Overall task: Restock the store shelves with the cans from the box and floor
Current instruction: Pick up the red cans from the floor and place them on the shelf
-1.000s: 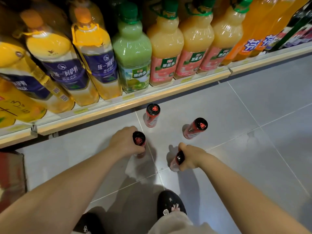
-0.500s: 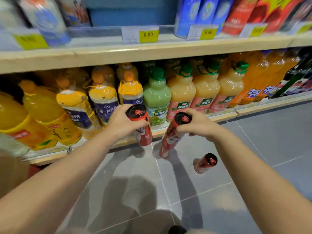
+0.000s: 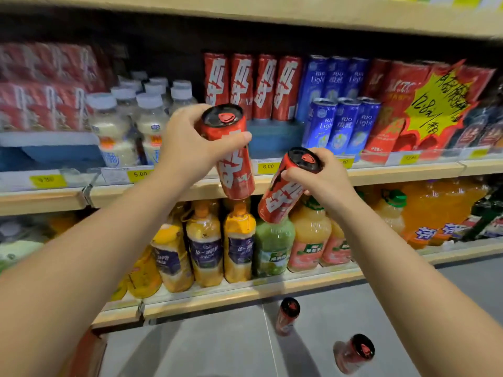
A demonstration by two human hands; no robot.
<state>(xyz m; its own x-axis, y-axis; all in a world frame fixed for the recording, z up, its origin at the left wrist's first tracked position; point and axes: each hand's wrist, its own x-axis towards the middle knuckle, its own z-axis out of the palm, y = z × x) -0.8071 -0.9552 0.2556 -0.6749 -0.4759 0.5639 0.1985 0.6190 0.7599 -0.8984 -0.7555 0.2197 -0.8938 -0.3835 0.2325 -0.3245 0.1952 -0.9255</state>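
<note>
My left hand grips a tall red can by its upper part, held nearly upright in front of the middle shelf. My right hand holds a second red can by its top, tilted to the left, a little lower. Behind them a row of matching red cans stands at the back of that shelf, with open blue shelf floor in front of them. Two more red cans stand on the floor: one near the bottom shelf edge, one closer to me.
Blue Rio cans stand right of the red row, white-capped milky bottles to the left. Large juice bottles fill the bottom shelf. A yellow starburst price sign hangs at right. A reddish box corner shows at lower left.
Both hands have lifted their cans from floor level up to the middle shelf. My view has tilted upward from the floor to the shelves.
</note>
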